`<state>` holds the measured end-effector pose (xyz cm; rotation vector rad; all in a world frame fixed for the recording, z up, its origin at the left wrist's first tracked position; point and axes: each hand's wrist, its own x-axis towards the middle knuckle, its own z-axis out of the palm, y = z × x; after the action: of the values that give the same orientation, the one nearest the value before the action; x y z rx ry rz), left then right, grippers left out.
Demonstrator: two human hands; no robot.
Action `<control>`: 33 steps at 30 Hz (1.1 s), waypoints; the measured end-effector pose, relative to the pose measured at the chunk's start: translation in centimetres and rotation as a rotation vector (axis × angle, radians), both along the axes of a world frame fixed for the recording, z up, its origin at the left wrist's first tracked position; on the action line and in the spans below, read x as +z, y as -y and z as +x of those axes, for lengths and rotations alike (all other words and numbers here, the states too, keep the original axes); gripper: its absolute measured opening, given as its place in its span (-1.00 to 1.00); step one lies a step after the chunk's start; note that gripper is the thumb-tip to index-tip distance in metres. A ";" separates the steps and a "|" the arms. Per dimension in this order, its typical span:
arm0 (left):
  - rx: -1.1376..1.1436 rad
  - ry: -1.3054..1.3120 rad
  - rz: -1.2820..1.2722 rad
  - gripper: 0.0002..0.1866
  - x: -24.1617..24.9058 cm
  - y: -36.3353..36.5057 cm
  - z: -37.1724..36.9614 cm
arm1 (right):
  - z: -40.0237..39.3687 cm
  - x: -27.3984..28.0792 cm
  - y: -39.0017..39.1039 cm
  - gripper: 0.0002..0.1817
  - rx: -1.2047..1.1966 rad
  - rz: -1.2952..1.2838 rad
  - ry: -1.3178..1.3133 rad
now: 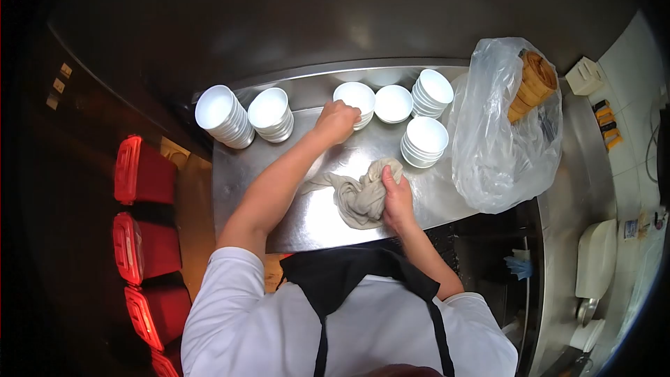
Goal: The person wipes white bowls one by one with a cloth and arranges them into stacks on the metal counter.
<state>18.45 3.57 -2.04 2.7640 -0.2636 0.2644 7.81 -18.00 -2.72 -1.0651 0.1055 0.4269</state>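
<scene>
My left hand (338,123) reaches to the back of the metal table, its fingers closed at the front left rim of a white bowl (356,96) that tops a small stack. In my right hand (398,200) is a bunched beige cloth (361,199), held low over the table's front half. Right of my left hand stand another white bowl stack (393,102), a taller one (434,89) and, nearer me, a further stack (425,136). Two more stand at the left: a tall bowl stack (220,109) and a shorter bowl stack (270,112). My left fingertips are partly hidden.
A see-through plastic bag (481,146) with bamboo steamers (534,84) takes up the table's (293,227) right end. Behind rises a dark metal wall (328,21). Several red lidded bins (150,246) line the left side. A metal counter (569,195) runs along the right.
</scene>
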 end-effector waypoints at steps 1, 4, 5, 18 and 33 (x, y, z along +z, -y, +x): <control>0.025 0.008 0.005 -0.89 0.0 0.1 -0.2 | 0.3 -0.6 0.3 -0.58 -0.002 0.054 -0.063; 0.092 0.060 0.084 -0.88 -0.2 1.0 -0.9 | 0.5 -1.9 0.5 -0.56 -0.022 0.131 -0.165; 0.089 0.050 0.091 -0.88 -0.1 1.2 -0.9 | 0.6 -2.1 0.6 -0.54 -0.027 0.139 -0.180; -0.093 -0.159 0.249 -0.77 1.6 0.8 0.3 | 0.2 -0.7 0.5 -0.54 -0.016 0.144 -0.174; -0.111 -0.131 0.326 -0.78 2.4 -0.2 -0.6 | -0.5 -1.7 1.3 -0.52 -0.002 0.195 -0.162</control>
<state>17.83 3.80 0.38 3.0561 -0.4605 0.0104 7.34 -19.33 -4.42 -0.8384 0.2046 0.5109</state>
